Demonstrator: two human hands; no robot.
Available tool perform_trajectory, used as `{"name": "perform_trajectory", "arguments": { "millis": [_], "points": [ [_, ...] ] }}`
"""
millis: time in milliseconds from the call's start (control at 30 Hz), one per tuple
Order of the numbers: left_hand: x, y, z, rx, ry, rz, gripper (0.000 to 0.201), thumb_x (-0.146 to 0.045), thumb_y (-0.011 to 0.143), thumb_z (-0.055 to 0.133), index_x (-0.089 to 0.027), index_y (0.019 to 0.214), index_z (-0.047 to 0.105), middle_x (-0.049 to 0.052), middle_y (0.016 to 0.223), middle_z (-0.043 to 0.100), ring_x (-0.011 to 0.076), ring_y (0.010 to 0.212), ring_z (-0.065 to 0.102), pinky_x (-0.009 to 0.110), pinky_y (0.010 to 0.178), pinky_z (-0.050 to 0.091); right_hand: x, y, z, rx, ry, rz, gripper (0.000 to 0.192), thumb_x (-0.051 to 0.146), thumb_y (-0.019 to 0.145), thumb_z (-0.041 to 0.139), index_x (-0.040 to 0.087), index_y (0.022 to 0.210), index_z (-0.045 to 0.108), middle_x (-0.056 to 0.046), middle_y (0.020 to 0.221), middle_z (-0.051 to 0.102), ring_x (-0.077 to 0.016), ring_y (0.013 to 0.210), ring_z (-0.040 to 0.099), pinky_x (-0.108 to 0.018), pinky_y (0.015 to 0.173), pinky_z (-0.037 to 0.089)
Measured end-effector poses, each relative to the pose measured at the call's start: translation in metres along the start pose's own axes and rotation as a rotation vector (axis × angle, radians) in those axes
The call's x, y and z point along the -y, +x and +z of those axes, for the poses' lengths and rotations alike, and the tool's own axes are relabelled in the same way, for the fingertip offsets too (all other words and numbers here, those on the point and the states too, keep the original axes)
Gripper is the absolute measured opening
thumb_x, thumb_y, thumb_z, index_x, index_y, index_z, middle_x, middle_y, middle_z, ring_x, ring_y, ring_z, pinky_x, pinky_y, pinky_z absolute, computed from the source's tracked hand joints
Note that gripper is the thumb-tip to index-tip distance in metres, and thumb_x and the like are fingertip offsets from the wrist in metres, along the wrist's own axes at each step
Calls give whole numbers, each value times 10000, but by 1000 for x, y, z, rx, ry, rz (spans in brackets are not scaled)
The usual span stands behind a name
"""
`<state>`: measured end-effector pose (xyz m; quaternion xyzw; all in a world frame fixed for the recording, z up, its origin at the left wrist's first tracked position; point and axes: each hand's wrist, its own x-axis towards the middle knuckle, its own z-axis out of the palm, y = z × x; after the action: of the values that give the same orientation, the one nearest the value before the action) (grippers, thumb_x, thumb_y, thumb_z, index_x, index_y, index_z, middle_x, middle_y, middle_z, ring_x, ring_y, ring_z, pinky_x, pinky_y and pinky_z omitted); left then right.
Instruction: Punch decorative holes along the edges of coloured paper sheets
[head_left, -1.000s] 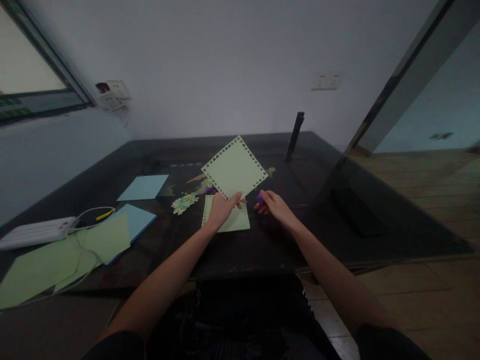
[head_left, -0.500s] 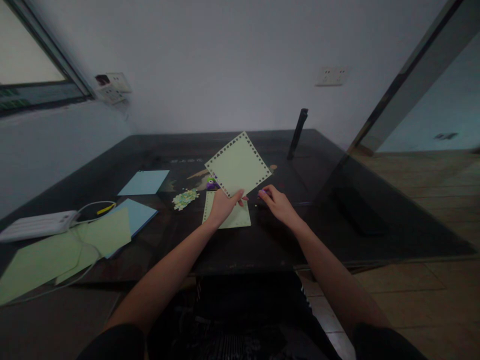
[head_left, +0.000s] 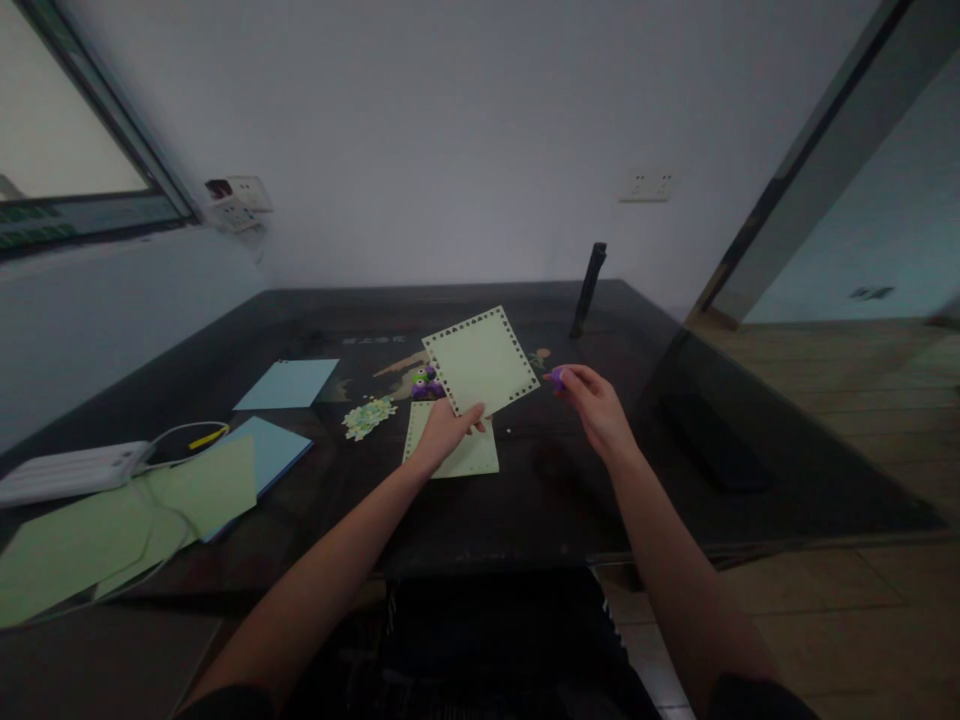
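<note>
Pinched by its near corner, a pale green paper sheet (head_left: 480,358) with small punched shapes along its edges is in my left hand (head_left: 444,432), tilted above the table. My right hand (head_left: 596,405) is closed on a small purple craft punch (head_left: 559,378), apart from the sheet. Below my left hand lies a second pale green punched sheet (head_left: 472,458), partly covered. Several purple and green small punches (head_left: 426,383) sit behind the held sheet, some hidden by it. Left of them is a pile of tiny paper cutouts (head_left: 367,417).
Blue sheets (head_left: 289,384) and pale green sheets (head_left: 187,495) lie on the left of the dark table (head_left: 540,530). Beside them are a white power strip (head_left: 75,472) and its cable. A black stick-like object (head_left: 589,290) stands at the back; a dark flat object (head_left: 712,440) lies right.
My right hand has moved right and away from the sheet, carrying the purple punch. The held sheet has turned and come down slightly. The camera view has shifted a little.
</note>
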<state>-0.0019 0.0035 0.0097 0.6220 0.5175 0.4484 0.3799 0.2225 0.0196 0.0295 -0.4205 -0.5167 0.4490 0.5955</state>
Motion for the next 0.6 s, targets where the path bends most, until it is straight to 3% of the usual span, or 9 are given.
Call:
{"name": "perform_trajectory", "arguments": {
  "millis": [167, 300, 467, 600],
  "points": [
    [1, -3, 4, 184, -32, -36, 178, -294, 730, 605, -125, 740, 661, 62, 616, 684, 148, 535, 600, 235, 519, 466, 1, 3, -3, 74, 122, 31, 306, 496, 699, 663, 212, 812, 634, -59, 914, 675, -193, 900, 603, -341, 825, 462],
    [0, -6, 6, 241, -68, -42, 183, -302, 732, 624, -134, 783, 674, 94, 724, 714, 189, 644, 643, 296, 626, 510, -4, 3, -2, 58, 124, 65, 328, 506, 678, 677, 205, 796, 622, -56, 847, 677, -188, 836, 616, -347, 819, 463],
    [3, 0, 4, 85, -175, -28, 315, -363, 784, 568, -141, 1004, 616, 102, 999, 690, 194, 844, 646, 302, 704, 522, -3, 3, -5, -15, 71, 69, 337, 502, 668, 686, 205, 812, 619, -48, 800, 681, -189, 795, 628, -346, 780, 471],
    [1, 6, 6, -43, -176, 4, 326, -285, 771, 568, -129, 1055, 541, 37, 772, 656, 136, 657, 618, 230, 574, 494, 4, 1, -11, -46, 21, 68, 334, 496, 672, 685, 201, 817, 626, -51, 800, 685, -189, 766, 632, -338, 742, 478]
  ]
}}
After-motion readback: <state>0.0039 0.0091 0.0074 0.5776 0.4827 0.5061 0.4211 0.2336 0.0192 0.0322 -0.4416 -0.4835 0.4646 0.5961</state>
